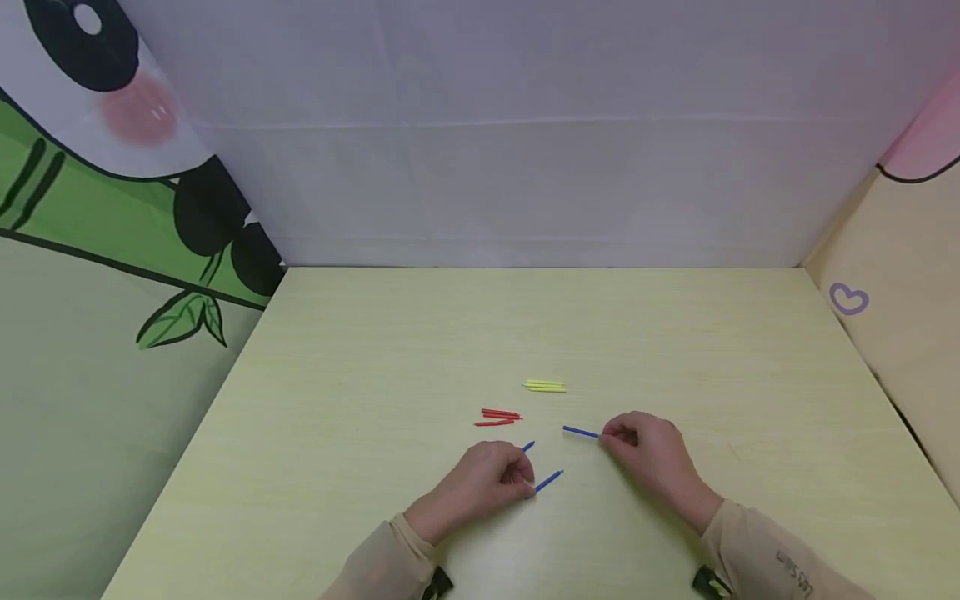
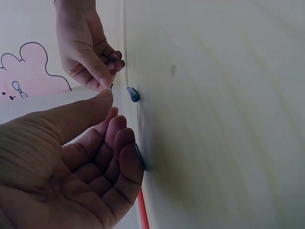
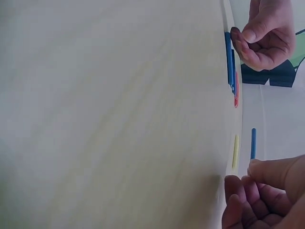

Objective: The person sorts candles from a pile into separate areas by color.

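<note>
My right hand (image 1: 651, 450) pinches one end of a thin blue candle (image 1: 581, 431) between thumb and fingertips, its other end pointing left. In the right wrist view that candle (image 3: 253, 143) juts out past the thumb tip. My left hand (image 1: 487, 482) holds nothing, its fingers loosely curled low over the table. Beside its thumb lies a second blue candle (image 1: 550, 480), its near end partly covered in the head view. A third blue candle (image 1: 528, 446) shows just its tip behind the left knuckles.
Several red candles (image 1: 500, 414) lie loosely grouped on the pale wooden table (image 1: 375, 350), beyond the left hand. Yellow candles (image 1: 545, 387) lie side by side farther back. A white cloth wall (image 1: 540, 192) rises at the table's far edge, with printed side panels left and right.
</note>
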Tool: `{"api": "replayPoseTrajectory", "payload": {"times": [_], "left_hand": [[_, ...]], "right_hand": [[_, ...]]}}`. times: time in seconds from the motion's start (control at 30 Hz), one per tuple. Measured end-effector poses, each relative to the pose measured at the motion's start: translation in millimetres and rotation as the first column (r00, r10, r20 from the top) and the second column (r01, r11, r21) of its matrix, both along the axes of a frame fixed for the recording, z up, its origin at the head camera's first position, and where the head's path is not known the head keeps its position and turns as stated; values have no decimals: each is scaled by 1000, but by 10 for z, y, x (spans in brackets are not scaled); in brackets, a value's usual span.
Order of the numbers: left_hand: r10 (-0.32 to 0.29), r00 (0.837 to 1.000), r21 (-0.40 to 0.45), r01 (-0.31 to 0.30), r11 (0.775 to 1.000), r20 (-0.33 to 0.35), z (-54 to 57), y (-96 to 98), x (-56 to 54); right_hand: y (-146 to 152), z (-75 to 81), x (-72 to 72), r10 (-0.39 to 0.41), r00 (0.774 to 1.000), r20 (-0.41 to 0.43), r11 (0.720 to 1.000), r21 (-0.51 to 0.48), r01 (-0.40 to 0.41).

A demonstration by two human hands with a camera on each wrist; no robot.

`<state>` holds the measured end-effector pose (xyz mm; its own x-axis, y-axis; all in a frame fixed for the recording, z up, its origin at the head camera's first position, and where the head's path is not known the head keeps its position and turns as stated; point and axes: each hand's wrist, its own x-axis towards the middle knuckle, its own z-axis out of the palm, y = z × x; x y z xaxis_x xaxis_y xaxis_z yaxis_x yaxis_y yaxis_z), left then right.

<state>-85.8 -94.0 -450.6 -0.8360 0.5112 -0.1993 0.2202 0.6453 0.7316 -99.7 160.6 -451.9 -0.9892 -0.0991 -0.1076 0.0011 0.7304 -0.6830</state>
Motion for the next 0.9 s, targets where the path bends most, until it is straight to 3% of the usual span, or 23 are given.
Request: {"api": "replayPoseTrajectory", "payload": {"times": [0.47,0.9], "left_hand": [[-17,1000,-45,17,999,-14,-5,23,17],[-52,995,-111,42,993,-88,-36,37,27]], "right_hand": [[147,-25,-120,2,999,-36,1000,19,-1],[216,-73,-199,14,997,-69,1000,15,-13]]}}
